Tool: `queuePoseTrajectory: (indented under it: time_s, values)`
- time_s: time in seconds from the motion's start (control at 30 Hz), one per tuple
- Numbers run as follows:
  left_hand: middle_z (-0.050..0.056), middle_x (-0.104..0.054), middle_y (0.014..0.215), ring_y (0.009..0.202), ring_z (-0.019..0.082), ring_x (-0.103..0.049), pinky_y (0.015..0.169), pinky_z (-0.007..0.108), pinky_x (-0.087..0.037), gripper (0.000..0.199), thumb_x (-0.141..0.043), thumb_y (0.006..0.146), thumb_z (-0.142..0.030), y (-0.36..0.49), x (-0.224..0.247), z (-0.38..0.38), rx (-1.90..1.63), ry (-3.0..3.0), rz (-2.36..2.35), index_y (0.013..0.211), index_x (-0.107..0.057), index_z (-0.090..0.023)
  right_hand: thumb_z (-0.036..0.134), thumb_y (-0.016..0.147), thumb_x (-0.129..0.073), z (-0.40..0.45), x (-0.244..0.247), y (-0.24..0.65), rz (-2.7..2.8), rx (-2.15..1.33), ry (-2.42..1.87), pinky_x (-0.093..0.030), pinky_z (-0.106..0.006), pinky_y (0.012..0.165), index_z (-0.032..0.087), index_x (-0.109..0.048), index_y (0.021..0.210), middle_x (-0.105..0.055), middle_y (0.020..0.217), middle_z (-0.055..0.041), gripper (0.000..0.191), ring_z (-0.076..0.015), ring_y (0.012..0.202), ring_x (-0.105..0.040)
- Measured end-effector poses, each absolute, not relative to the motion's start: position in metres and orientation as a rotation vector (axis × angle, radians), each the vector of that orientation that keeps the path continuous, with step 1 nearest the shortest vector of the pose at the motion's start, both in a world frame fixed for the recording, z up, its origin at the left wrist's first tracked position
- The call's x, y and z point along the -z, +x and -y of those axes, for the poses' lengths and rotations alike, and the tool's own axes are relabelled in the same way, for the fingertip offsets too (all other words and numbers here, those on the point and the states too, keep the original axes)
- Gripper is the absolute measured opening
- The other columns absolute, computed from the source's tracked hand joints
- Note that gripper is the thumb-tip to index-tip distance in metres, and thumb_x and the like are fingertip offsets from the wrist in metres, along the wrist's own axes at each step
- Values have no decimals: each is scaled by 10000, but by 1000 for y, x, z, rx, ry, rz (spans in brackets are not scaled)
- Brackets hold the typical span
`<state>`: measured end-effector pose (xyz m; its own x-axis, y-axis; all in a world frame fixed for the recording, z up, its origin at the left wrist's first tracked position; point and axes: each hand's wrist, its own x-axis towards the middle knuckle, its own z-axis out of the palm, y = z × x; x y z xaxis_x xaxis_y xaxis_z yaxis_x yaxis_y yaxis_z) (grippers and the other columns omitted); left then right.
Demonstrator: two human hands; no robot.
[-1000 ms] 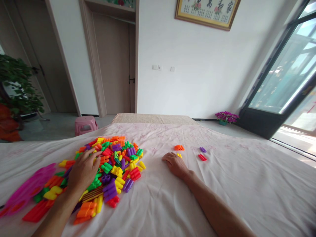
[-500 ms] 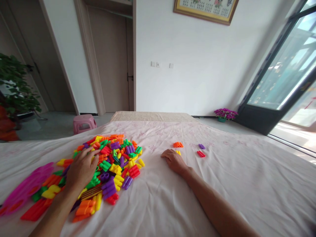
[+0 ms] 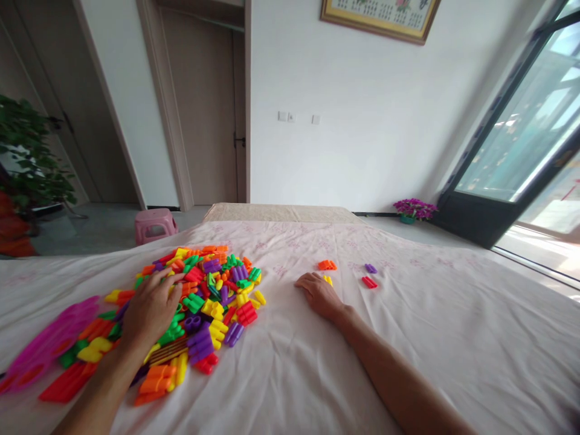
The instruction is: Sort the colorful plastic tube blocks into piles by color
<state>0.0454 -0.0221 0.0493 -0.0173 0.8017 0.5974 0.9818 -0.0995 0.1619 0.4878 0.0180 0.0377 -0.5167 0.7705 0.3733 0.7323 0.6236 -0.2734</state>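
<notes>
My left hand (image 3: pixel 151 308) lies palm down on a heap of colourful plastic building blocks (image 3: pixel 199 338), its fingers stretched out and a little apart. The blocks are red, orange, yellow, green and purple tube shapes. What lies under the palm is hidden. To the right, my right hand (image 3: pixel 319 295) rests palm down on the pale bedsheet (image 3: pixel 281 374), fingers loosely extended. Just behind it sits a yellow block (image 3: pixel 328 280), partly covered by the hand. Farther back lie an orange block (image 3: pixel 327 265), a purple block (image 3: pixel 370 268) and a red block (image 3: pixel 369 282).
A magenta plastic piece (image 3: pixel 54 338) lies left of the heap. Beyond the bed stand a pink stool (image 3: pixel 156 226) and a pot of purple flowers (image 3: pixel 414 209). A leafy plant (image 3: pixel 34 151) is at far left, a glass door (image 3: pixel 502 133) at right.
</notes>
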Motion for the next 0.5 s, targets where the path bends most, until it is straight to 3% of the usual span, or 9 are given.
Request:
queuePoseTrajectory:
  time_s: [0.2, 0.37, 0.5]
  values:
    - [137, -620, 1316, 1259, 304, -557, 1099, 473, -425, 469, -376, 936, -453, 45, -52, 22, 954, -2021, 1912, 1138, -708, -191, 64, 910, -477, -14, -45, 481, 2379, -100, -1282, -454, -343, 936, 183, -727, 1048, -715, 1058, -88, 310, -204, 1020, -614]
    - [92, -663, 1295, 1269, 239, -570, 1124, 412, -425, 491, -315, 964, -472, 39, -69, 26, 1431, -2103, 1986, 1184, -661, -202, 92, 896, -533, -11, -53, 459, 2342, -162, -1244, -471, -359, 951, 205, -710, 1111, -718, 1108, -79, 300, -214, 1047, -632]
    - [63, -689, 1239, 1197, 316, -609, 1049, 525, -476, 474, -329, 939, -478, 9, -71, 33, 1396, -1860, 2151, 1165, -661, -227, 152, 876, -615, -6, -62, 430, 2419, -252, -1073, -480, -369, 987, 212, -663, 1219, -686, 1209, -91, 351, -228, 1120, -621]
